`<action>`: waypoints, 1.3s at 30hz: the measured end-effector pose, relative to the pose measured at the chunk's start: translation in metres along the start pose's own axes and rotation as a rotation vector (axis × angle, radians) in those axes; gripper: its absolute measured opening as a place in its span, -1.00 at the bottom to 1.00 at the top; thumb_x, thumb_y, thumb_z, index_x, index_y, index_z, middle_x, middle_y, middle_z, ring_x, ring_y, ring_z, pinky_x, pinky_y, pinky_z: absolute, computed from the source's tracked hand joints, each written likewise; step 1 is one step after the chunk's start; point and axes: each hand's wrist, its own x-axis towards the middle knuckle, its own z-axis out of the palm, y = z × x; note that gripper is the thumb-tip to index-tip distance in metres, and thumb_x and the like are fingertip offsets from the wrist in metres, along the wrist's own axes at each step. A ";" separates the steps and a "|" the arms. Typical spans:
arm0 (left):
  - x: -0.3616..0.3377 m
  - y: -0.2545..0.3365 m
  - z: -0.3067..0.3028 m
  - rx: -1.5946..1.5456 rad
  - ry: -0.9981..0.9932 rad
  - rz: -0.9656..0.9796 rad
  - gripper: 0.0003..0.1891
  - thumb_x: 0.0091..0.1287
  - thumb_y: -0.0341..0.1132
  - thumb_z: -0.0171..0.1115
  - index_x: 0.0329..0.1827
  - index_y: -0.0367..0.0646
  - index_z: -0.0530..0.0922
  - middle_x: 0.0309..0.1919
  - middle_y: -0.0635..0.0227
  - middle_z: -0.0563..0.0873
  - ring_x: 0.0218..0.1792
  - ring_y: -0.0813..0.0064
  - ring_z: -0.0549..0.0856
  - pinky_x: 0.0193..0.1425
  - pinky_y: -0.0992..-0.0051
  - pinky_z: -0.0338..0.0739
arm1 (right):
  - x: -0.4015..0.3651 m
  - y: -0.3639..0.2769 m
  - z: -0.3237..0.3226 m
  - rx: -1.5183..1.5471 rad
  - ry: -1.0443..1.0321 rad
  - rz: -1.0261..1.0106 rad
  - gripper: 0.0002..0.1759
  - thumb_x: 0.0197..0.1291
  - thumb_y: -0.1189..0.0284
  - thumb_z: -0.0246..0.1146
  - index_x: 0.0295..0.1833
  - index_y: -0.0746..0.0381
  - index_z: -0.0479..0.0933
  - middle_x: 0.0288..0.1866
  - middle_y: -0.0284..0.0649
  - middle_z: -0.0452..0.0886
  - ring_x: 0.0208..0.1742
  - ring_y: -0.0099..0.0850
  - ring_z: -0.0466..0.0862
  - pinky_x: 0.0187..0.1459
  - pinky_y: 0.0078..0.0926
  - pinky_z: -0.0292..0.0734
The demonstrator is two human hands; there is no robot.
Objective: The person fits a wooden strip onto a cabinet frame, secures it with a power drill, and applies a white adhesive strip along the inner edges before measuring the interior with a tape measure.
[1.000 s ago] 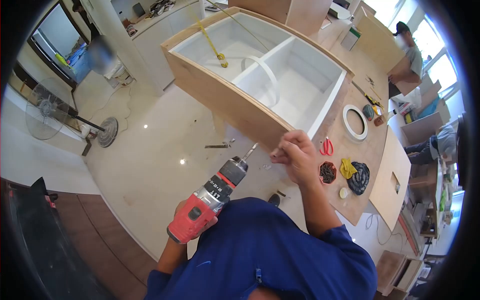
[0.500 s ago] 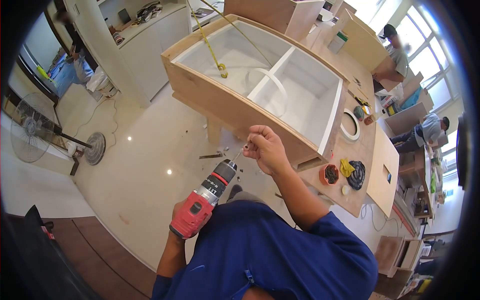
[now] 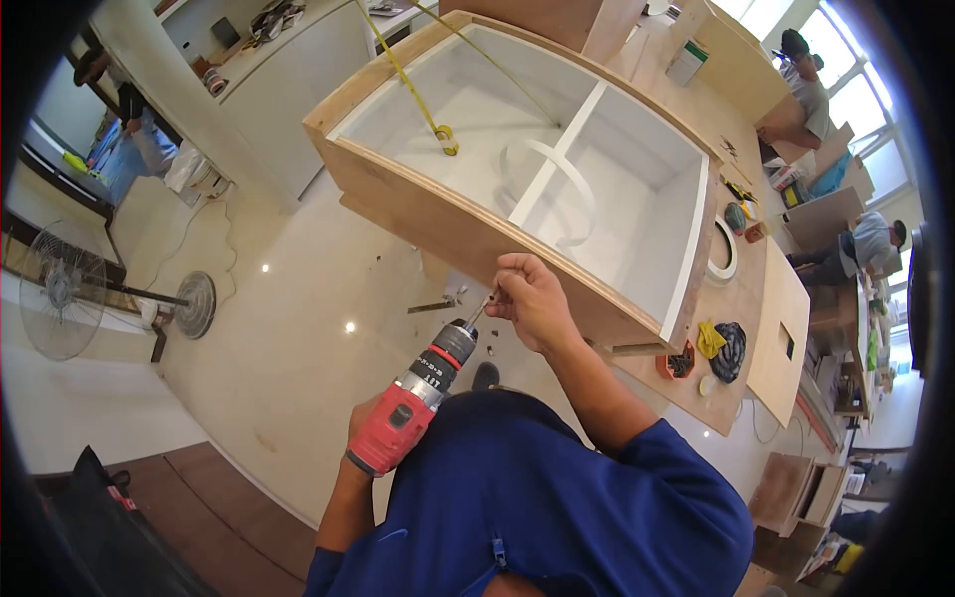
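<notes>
The right hand (image 3: 532,298), which a second ago was up at the cabinet's lower edge, has come across to the red drill (image 3: 410,410) and now pinches its fingertips around the tip of the bit (image 3: 477,313); whether a screw sits between them is too small to tell, but the work looks to be at the seating stage, not yet driving. The left hand (image 3: 362,416) stays wrapped around the drill's grip, forearm low, bit aimed up. Just beyond is the plywood side of the cabinet (image 3: 448,224), which lies on the surface (image 3: 741,298).
</notes>
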 end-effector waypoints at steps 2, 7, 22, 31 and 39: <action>0.007 -0.010 -0.010 0.012 -0.012 0.044 -0.73 0.26 -0.26 0.49 -0.02 -0.11 0.71 -0.18 0.22 0.81 -0.18 0.14 0.83 -0.10 0.25 0.72 | 0.004 0.002 0.008 -0.003 0.039 -0.025 -0.70 0.47 0.53 0.19 0.24 0.30 0.39 -0.23 -0.29 0.57 -0.33 -0.50 0.62 -0.22 -0.39 0.73; 0.015 -0.047 -0.023 -0.207 -0.095 -0.047 -0.67 0.21 -0.27 0.56 -0.01 -0.15 0.69 -0.17 0.27 0.81 -0.18 0.27 0.81 -0.07 0.32 0.71 | 0.006 0.016 0.024 -0.178 0.181 -0.145 -0.70 0.49 0.53 0.18 0.25 0.34 0.38 -0.21 -0.26 0.57 -0.32 -0.50 0.62 -0.25 -0.45 0.72; 0.025 -0.070 -0.052 -0.143 -0.163 0.063 -0.69 0.29 -0.30 0.53 0.03 -0.17 0.68 -0.15 0.29 0.80 -0.15 0.36 0.79 -0.02 0.39 0.67 | -0.004 0.046 0.047 0.079 0.283 -0.131 -0.37 0.40 0.53 0.36 0.47 0.33 0.25 -0.14 -0.29 0.63 -0.14 -0.45 0.69 -0.08 -0.40 0.65; 0.039 -0.059 -0.036 -0.044 -0.120 0.118 -0.66 0.23 -0.32 0.49 0.05 -0.21 0.70 -0.11 0.17 0.78 -0.11 0.12 0.79 -0.02 0.27 0.68 | 0.004 0.041 0.027 0.204 0.212 -0.048 -0.37 0.42 0.54 0.34 0.49 0.36 0.24 0.01 -0.18 0.72 -0.05 -0.44 0.71 -0.01 -0.43 0.66; 0.043 -0.063 -0.015 -0.147 -0.051 0.161 -0.62 0.19 -0.37 0.47 0.08 -0.27 0.70 -0.08 0.12 0.78 -0.13 0.07 0.77 -0.04 0.20 0.67 | 0.014 0.024 0.016 0.227 0.105 -0.004 -0.58 0.50 0.51 0.26 0.38 0.33 0.39 0.07 -0.19 0.74 -0.02 -0.48 0.72 0.03 -0.49 0.67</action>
